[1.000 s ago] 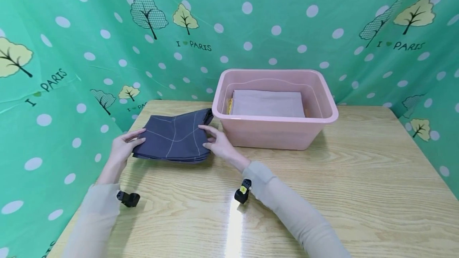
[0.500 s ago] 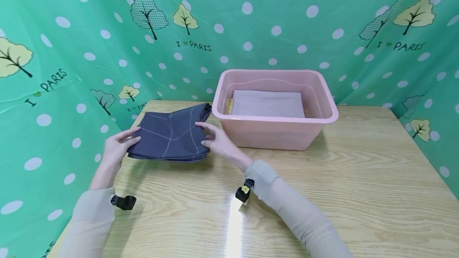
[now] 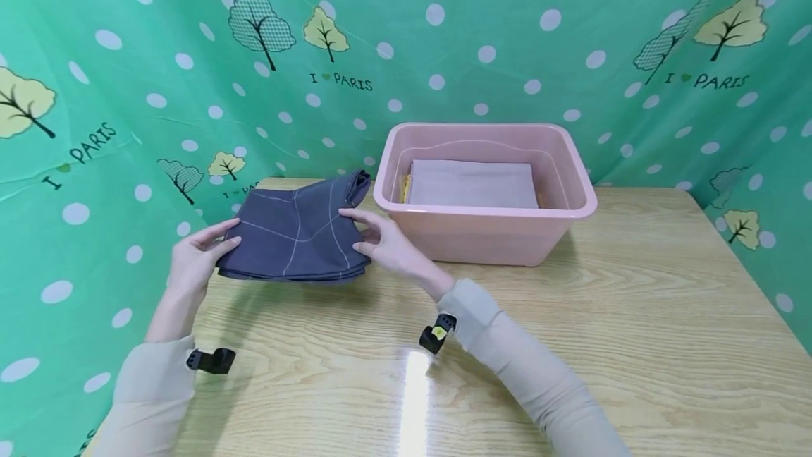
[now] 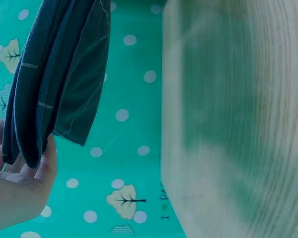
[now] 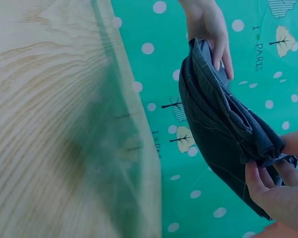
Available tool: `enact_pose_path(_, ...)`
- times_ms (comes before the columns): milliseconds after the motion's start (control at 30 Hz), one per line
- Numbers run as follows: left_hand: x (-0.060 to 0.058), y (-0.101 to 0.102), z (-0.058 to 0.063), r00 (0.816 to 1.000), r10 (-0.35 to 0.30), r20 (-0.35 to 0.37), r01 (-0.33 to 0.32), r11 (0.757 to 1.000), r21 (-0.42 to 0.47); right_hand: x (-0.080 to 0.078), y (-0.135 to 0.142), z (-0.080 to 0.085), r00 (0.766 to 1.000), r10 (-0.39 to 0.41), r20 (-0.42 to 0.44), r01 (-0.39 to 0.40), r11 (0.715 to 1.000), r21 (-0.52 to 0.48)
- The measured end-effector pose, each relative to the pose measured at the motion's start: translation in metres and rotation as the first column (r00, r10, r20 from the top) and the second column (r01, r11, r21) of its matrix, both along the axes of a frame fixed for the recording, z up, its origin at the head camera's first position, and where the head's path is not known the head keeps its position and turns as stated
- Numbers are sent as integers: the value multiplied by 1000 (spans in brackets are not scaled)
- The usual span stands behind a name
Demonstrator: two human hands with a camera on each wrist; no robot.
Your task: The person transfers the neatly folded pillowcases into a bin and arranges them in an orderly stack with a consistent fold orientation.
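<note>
A folded dark navy cloth with thin pale grid lines is held between both hands, raised off the table at the left. My left hand pinches its left edge, thumb and fingers on opposite faces. At the opposite edge, my right hand grips the layers beside the bin. The left wrist view shows several folded layers of the cloth hanging over the left hand. In the right wrist view, bunched folds of the cloth sit between the right fingers; the palm is partly out of frame.
A pink plastic bin stands at the table's back, just right of the cloth. Inside lie a folded pale grey cloth and something yellow at its left. The wooden table meets a green dotted curtain behind and at the sides.
Both hands have raised the navy cloth slightly and shifted it a little left, the left hand moving farther than the right. The cloth's far right corner has lifted. The bin stays put.
</note>
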State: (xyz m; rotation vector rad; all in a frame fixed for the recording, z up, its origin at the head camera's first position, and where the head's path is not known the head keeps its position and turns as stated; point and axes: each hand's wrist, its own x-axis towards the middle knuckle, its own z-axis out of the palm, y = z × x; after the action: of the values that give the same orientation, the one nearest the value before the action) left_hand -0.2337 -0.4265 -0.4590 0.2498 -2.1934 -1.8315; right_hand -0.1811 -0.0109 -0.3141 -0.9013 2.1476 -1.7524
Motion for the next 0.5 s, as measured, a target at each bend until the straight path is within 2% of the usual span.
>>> enact_pose_path(133, -2, -3, -1, 999, 5, -36, -5, 1000, 4, -3, 2, 1, 1000, 13, -22, -13, 1000, 9)
enact_pose_path(233, 2, 1, 6, 998, -8, -58, 9, 1000, 12, -11, 3, -5, 999, 31, -39, -31, 1000, -5)
enact_pose_path(333, 15, 19, 31, 998, -42, -50, 44, 998, 52, -18, 4, -12, 997, 33, -71, -34, 999, -12)
enact_pose_path(400, 34, 49, 64, 999, -46, -25, 48, 994, 95, -19, 6, -10, 995, 24, -96, -25, 1000, -7)
enact_pose_path(467, 38, 57, 73, 998, -49, -28, 51, 994, 92, -19, 9, -8, 994, 24, -106, -24, 1000, 0)
enact_pose_path(500, 43, 66, 81, 997, -53, -52, 59, 991, 117, -20, 10, -6, 994, 26, -107, -26, 1000, 1)
